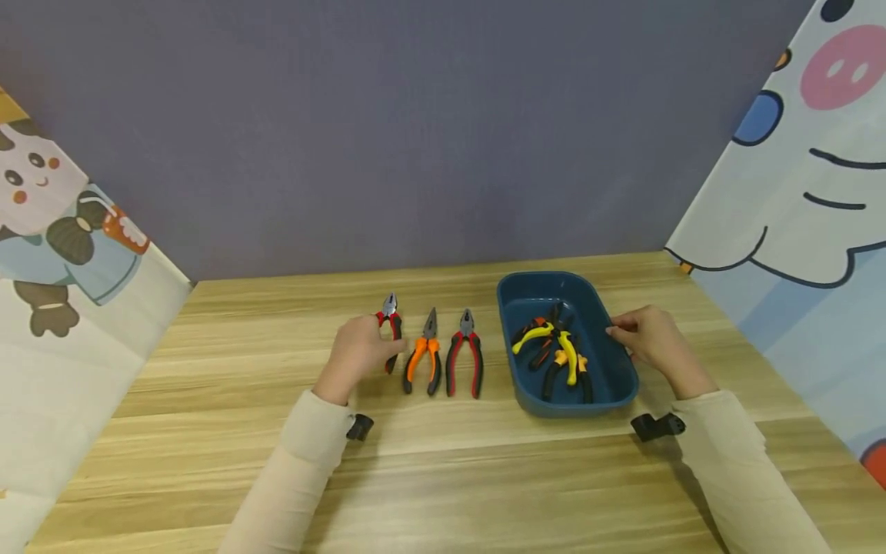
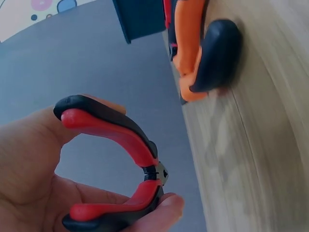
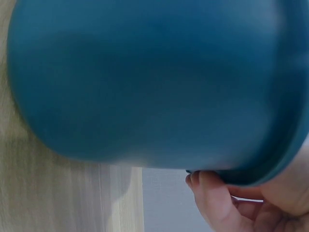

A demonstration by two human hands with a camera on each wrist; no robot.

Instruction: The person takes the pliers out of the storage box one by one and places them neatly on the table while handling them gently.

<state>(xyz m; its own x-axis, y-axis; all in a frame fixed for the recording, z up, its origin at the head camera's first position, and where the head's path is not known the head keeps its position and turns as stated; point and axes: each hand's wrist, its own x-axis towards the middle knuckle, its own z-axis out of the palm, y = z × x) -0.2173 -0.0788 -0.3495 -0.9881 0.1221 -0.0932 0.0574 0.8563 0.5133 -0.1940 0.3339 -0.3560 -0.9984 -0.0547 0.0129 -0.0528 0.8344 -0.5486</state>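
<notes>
In the head view my left hand grips diagonal pliers with red and black handles, their metal nose pointing away from me. The left wrist view has the handles spread, with fingers and thumb around them. My right hand pinches the right rim of a blue plastic bin; the right wrist view is mostly filled by the bin's outer wall. Long-nose pliers with orange and black handles lie just right of the left hand. Another pair of red-and-black pliers lies between those and the bin.
Inside the bin are several pliers, among them yellow-handled pliers on top and a pair with black and orange handles. The wooden table meets a grey wall panel at the back. Cartoon-printed sheets flank both sides.
</notes>
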